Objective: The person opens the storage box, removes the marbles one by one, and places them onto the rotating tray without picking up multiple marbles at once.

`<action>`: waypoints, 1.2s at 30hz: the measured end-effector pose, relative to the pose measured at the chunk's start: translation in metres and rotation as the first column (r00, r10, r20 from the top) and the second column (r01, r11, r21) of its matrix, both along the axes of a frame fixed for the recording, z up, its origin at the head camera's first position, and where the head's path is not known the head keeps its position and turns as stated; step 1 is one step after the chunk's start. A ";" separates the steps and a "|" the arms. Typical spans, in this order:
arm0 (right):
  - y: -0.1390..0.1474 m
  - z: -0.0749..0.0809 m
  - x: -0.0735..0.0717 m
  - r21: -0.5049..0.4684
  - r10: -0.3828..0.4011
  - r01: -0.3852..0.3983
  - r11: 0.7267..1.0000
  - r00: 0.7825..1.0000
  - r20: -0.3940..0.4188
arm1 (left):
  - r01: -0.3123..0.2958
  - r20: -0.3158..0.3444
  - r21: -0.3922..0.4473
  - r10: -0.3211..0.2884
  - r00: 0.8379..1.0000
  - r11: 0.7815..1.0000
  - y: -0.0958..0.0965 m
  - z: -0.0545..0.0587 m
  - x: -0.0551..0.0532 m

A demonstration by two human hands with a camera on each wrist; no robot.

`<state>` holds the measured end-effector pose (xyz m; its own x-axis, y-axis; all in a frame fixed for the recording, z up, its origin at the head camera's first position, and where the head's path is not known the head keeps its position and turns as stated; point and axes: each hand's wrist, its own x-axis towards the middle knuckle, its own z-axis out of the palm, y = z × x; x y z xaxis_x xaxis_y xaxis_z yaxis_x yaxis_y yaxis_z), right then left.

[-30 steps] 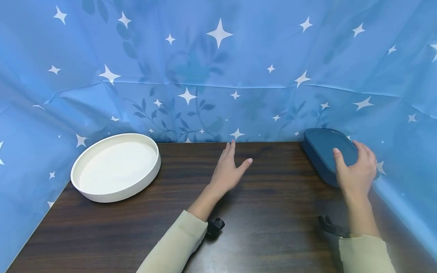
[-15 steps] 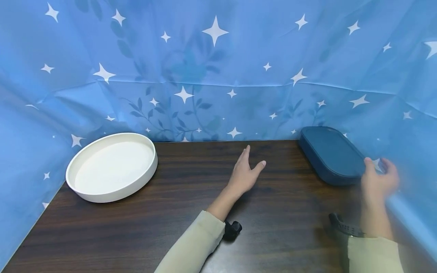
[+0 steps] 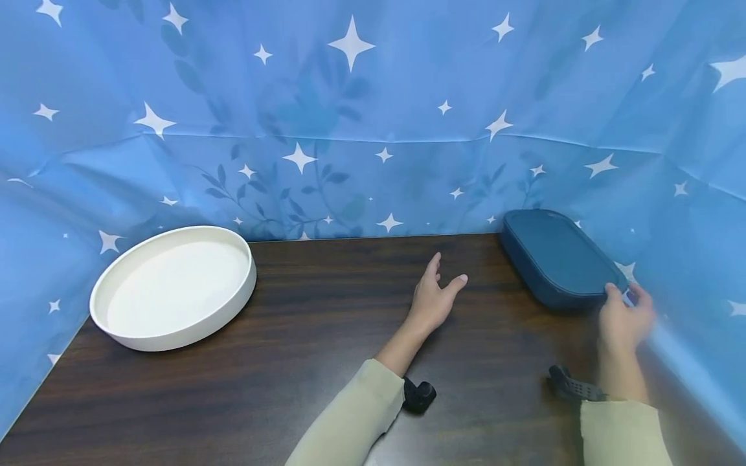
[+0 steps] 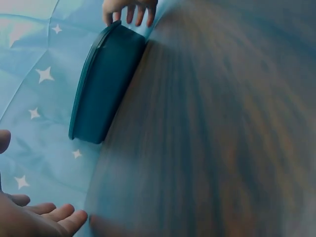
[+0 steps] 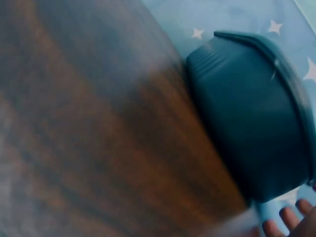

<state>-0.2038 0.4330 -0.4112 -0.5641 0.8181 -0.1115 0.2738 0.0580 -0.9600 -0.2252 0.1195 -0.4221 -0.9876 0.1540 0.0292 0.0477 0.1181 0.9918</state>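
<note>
A dark blue lidded box with rounded corners stands at the back right of the table. Its tapered side and overhanging lid rim show in the right wrist view. My right hand is at the box's near right corner, thumb at the lid's edge. In the left wrist view, that hand's other fingers hang spread beside the box end; whether they bear on it is unclear. My left hand hovers over the table left of the box, thumb apart from loosely bent fingers, holding nothing.
A round white tray with a low rim sits at the back left of the dark wooden table. A blue star-patterned curtain borders the table behind and on both sides.
My right hand has gone from above the lid to the box's near right corner. The left hand has shifted right, nearer the box. The view has turned slightly rightward.
</note>
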 end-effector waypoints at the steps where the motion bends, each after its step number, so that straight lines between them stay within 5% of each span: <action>1: 0.000 0.000 -0.001 -0.029 0.007 -0.008 1.000 1.000 -0.019 | 0.004 -0.006 0.012 -0.004 1.000 1.000 0.002 0.000 -0.001; 10: -0.001 -0.005 -0.006 -0.175 0.096 -0.121 0.977 0.985 -0.143 | 0.051 -0.025 0.108 -0.048 0.999 0.993 0.011 -0.012 -0.004; 18: -0.011 -0.010 -0.012 -0.079 0.109 -0.124 0.989 0.979 -0.174 | 0.059 -0.038 0.194 -0.052 0.998 0.979 0.014 -0.018 -0.008; 21: -0.018 -0.015 -0.011 0.018 0.153 -0.152 0.988 0.981 -0.118 | 0.068 -0.038 0.185 -0.062 0.997 0.980 0.014 -0.019 -0.006; 28: -0.042 -0.020 -0.009 0.230 0.300 -0.282 0.931 0.953 -0.047 | 0.104 -0.055 0.139 -0.097 0.994 0.985 0.012 -0.019 -0.001; 36: -0.071 -0.023 -0.008 0.206 0.396 -0.368 0.907 0.911 -0.114 | 0.142 -0.064 0.106 -0.135 0.989 0.984 0.009 -0.019 0.003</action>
<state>-0.2116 0.3622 -0.4337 -0.8360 0.5344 0.1247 0.0504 0.3011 -0.9523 -0.2224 0.1284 -0.4411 -0.9532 0.2819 0.1088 0.1125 -0.0032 0.9936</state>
